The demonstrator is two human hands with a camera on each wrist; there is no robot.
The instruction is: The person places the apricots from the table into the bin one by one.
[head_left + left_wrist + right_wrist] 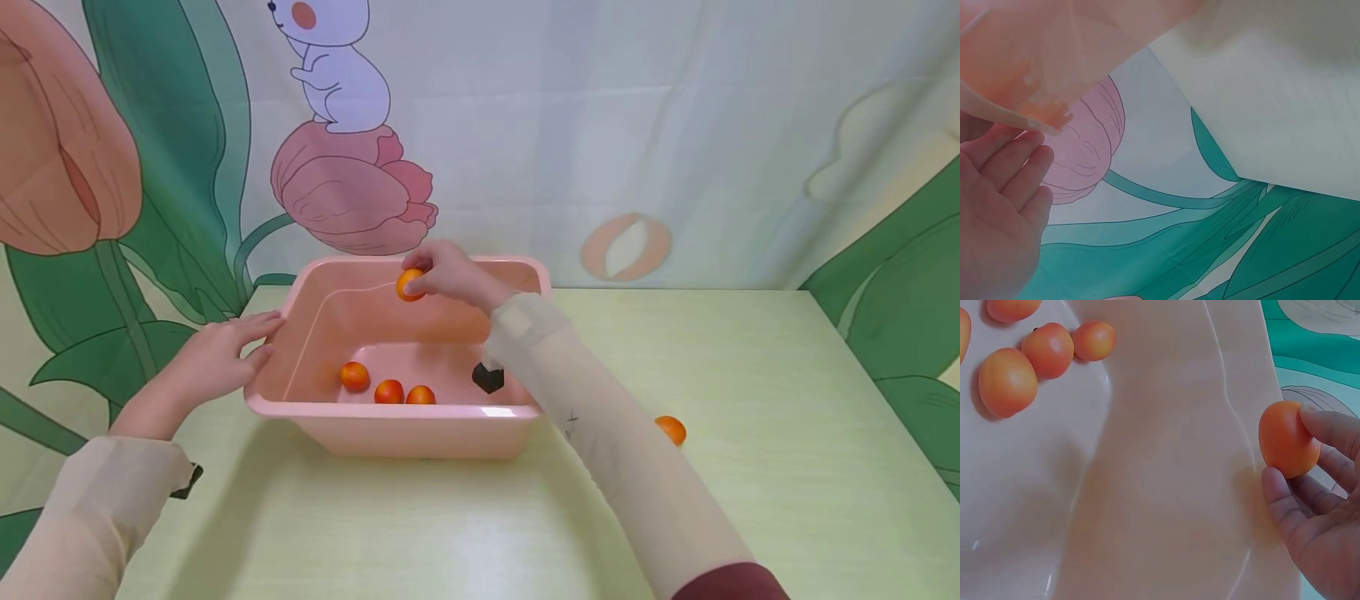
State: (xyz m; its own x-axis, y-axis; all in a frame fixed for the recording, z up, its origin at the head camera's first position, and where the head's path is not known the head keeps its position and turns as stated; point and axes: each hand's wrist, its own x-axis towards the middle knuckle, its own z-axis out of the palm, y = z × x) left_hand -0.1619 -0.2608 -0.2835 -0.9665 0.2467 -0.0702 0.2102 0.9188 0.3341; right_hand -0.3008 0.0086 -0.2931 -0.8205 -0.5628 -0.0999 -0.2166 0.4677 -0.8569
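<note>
My right hand (457,275) pinches a small orange tomato (1288,439) between thumb and fingertips, above the far side of a pink plastic bin (420,412). In the right wrist view, several more orange-red tomatoes (1008,383) lie on the bin's floor. My left hand (213,358) touches the bin's left rim with its fingers fairly straight. Seen from the left wrist, the fingers (1013,159) lie against the rim's edge, and the thumb is mostly hidden.
One more orange tomato (671,430) lies on the pale table (780,400), right of the bin and partly behind my right sleeve (600,425). A curtain printed with flowers (510,150) hangs behind the bin. A small black piece (488,377) shows below the right cuff.
</note>
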